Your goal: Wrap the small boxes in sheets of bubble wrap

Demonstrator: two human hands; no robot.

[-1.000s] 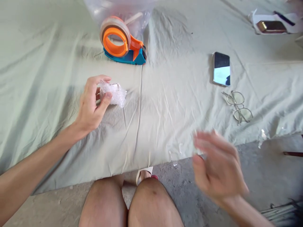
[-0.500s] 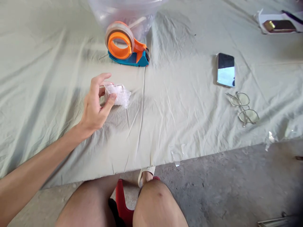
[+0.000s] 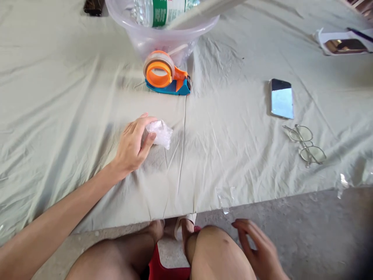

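My left hand [image 3: 128, 149] has its thumb and fingers closed around a small bundle of bubble wrap [image 3: 163, 135] on the covered table. What the wrap encloses, if anything, cannot be made out. Beyond it stands an orange and blue tape dispenser [image 3: 183, 86] carrying a roll of clear tape. My right hand [image 3: 260, 249] is low at the right, beside my knee and off the table. Its fingers are loosely bent, with a gap between thumb and forefinger and nothing visible in them.
A translucent plastic tub [image 3: 140, 35] holding a green-labelled bottle [image 3: 160, 13] stands behind the dispenser. To the right lie a phone [image 3: 282, 103] and eyeglasses [image 3: 311, 153]. Clear tape strips [image 3: 224, 199] hang at the table edge. A red stool [image 3: 164, 270] shows below.
My right hand has come into view at the lower right. The camera view has shifted, showing more of the tub and its bottle. My left fingers rest closer on the bubble wrap.
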